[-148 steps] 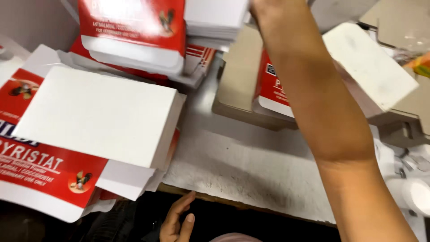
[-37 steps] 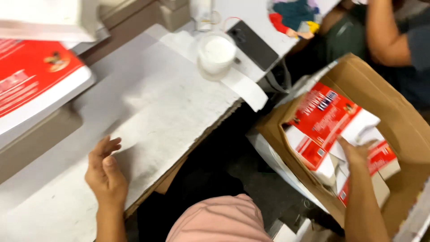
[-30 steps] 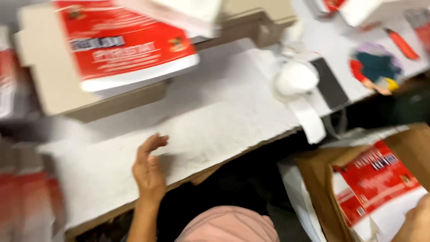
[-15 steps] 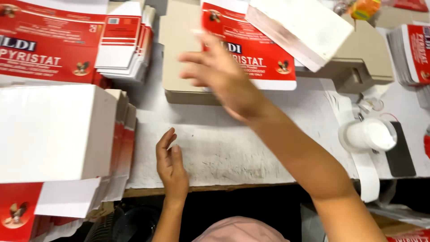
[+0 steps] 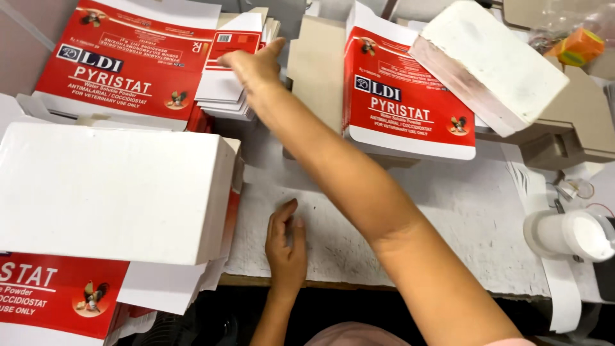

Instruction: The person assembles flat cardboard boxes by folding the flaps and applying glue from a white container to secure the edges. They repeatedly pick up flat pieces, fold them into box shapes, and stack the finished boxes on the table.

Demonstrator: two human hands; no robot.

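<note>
The right hand stretches across to the upper middle of the frame, fingers spread loose over the small stack of flat cartons, touching the top sheet but clamped on nothing. The left hand lies flat and relaxed on the white surface at lower centre, holding nothing. The risk: that stack is fanned and uneven, so a one-handed pull could slide several sheets off together. The forearm also passes close to the red-and-white pack leaning at upper right, and a brush could tip it.
</note>
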